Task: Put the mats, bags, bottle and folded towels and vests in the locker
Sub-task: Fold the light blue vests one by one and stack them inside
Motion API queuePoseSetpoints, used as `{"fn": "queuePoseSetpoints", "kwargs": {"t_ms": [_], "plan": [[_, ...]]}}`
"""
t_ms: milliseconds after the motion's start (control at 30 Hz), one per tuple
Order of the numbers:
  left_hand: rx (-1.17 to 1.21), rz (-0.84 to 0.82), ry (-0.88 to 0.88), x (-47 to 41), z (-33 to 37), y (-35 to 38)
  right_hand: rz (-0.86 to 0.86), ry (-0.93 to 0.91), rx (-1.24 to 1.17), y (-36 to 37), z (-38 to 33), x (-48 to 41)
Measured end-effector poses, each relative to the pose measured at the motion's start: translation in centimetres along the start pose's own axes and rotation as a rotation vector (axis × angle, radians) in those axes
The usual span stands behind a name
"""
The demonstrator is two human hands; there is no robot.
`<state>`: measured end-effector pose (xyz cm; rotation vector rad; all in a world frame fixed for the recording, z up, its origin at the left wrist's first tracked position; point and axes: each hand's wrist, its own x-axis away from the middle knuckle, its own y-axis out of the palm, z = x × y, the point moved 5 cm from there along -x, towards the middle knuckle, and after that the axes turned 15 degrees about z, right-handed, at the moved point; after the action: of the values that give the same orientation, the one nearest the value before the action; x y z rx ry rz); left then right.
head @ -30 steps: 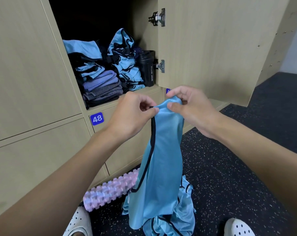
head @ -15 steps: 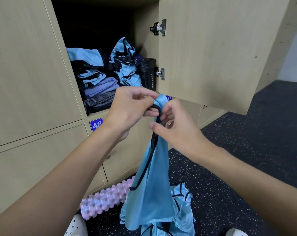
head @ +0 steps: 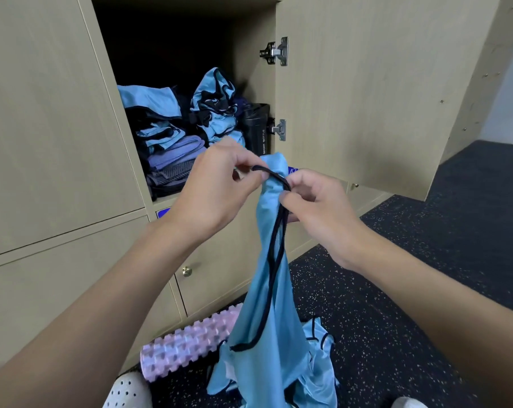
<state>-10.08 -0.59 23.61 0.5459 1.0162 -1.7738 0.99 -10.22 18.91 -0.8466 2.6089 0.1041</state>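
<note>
A light blue vest (head: 267,304) with black trim hangs in front of the open locker (head: 172,54). My left hand (head: 217,184) pinches its top edge, and my right hand (head: 317,207) pinches the black trim just beside it. Inside the locker lie a stack of folded blue, black and purple cloths (head: 167,148), a bunched blue vest (head: 217,104) and a black bottle (head: 256,128) at the right wall. More blue vests (head: 320,369) lie crumpled on the floor behind the hanging one.
The locker door (head: 373,92) stands open to the right. A pink ridged foam roller (head: 187,346) lies on the dark speckled floor (head: 396,260) against the lower lockers. White shoes (head: 128,391) show at the bottom edge.
The view has tilted up a little. My right hand slid down from the vest's top onto the black trim, and my hands have drawn slightly apart.
</note>
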Motion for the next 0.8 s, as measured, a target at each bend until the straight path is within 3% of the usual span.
{"fn": "queuePoseSetpoints", "kwargs": {"t_ms": [133,367,700,800], "plan": [[0.042,0.023,0.117,-0.1,0.8,-0.1,0.007,-0.016,0.039,-0.1,0.2,0.0],[0.229,0.132,-0.028,0.0,0.8,-0.3,-0.1,-0.121,0.106,0.6,0.4,0.6],[0.141,0.288,-0.042,-1.2,0.1,-2.6,-0.208,-0.152,0.321,0.9,1.8,1.2],[0.08,0.153,-0.063,-1.3,-0.3,-2.9,-0.213,-0.146,0.292,0.9,1.7,1.0]]}}
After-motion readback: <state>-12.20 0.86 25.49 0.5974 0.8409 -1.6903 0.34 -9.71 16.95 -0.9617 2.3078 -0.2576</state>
